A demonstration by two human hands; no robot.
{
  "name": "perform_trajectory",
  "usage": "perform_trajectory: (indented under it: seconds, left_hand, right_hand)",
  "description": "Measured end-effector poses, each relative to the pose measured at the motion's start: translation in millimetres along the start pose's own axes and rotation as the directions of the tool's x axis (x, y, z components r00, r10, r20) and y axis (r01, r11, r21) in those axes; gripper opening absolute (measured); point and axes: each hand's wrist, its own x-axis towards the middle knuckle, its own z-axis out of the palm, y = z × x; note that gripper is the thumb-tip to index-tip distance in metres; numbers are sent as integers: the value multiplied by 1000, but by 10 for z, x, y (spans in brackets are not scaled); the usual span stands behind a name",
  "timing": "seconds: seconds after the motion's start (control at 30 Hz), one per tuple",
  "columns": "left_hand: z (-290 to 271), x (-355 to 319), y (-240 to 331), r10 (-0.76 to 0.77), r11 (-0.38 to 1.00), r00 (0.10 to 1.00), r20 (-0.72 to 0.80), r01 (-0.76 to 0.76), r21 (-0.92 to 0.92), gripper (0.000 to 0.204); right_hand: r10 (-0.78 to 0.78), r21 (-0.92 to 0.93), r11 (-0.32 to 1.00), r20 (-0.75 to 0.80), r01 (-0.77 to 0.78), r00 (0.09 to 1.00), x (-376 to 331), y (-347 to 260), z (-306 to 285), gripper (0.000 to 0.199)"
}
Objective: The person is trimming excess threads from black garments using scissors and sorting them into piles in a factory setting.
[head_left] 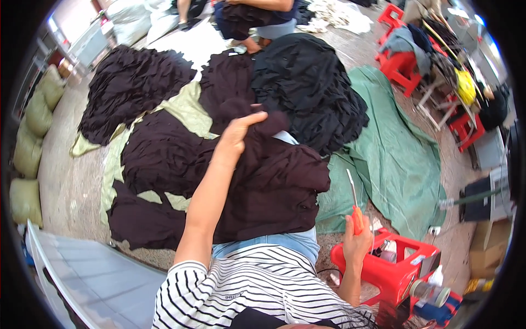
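Observation:
My left hand (239,132) reaches out over the heaps, its fingers closed on a bunched piece of dark brown cloth (268,125). More of the dark brown cloth (263,192) lies across my lap, beneath and beside that forearm. Low on the right, my right hand (357,239) grips an orange-handled tool (358,220) with a long, thin metal blade or shaft pointing up and away. Its exact kind cannot be made out. This hand is apart from the cloth, beside a red plastic stool (378,268).
Dark brown cloth piles (137,88) lie on pale green sheeting (189,107) at left. A black cloth heap (307,90) sits ahead, beside a green tarp (392,142). A glass jar (430,293) lies by the stool. Stuffed sacks (26,200) line the left; another person (257,16) sits ahead.

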Motion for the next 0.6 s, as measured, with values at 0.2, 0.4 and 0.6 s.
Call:
perform_trajectory:
  seconds: [0.2, 0.4, 0.6]
  left_hand:
    - [194, -338, 903, 416, 905, 905, 92, -402, -136, 23]
    - [-824, -1646, 2765, 722, 687, 650, -237, -631, 360, 22]
    - [-1932, -3486, 4317, 907, 388, 227, -355, -779, 493, 19]
  right_hand:
    - [47, 209, 977, 14, -49, 999, -35, 201, 119, 35]
    - [105, -94, 990, -31, -107, 994, 351, 886, 275, 53]
    - [55, 77, 996, -8, -54, 998, 840, 705, 444, 45]
